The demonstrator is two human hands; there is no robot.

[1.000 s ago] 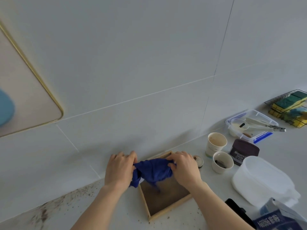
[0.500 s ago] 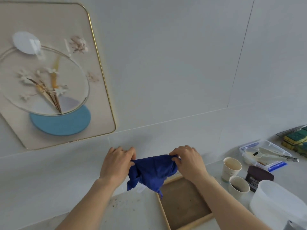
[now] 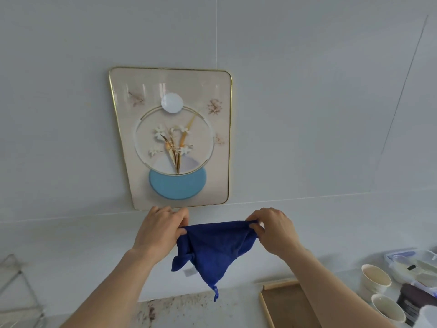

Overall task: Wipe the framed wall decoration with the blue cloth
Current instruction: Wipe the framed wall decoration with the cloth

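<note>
Cloth spread out, about to hit the frame

My left hand (image 3: 160,229) and right hand (image 3: 272,229) each pinch a top corner of the blue cloth (image 3: 212,247); the framed wall decoration (image 3: 123,129) hangs at 12 o'clock just above. I'd fold it into a flat pad first, then wipe gently.

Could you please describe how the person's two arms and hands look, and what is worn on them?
Both forearms are bare, with no sleeve in view. The left hand and the right hand wear no gloves. No ring, watch or bracelet is visible.
</note>
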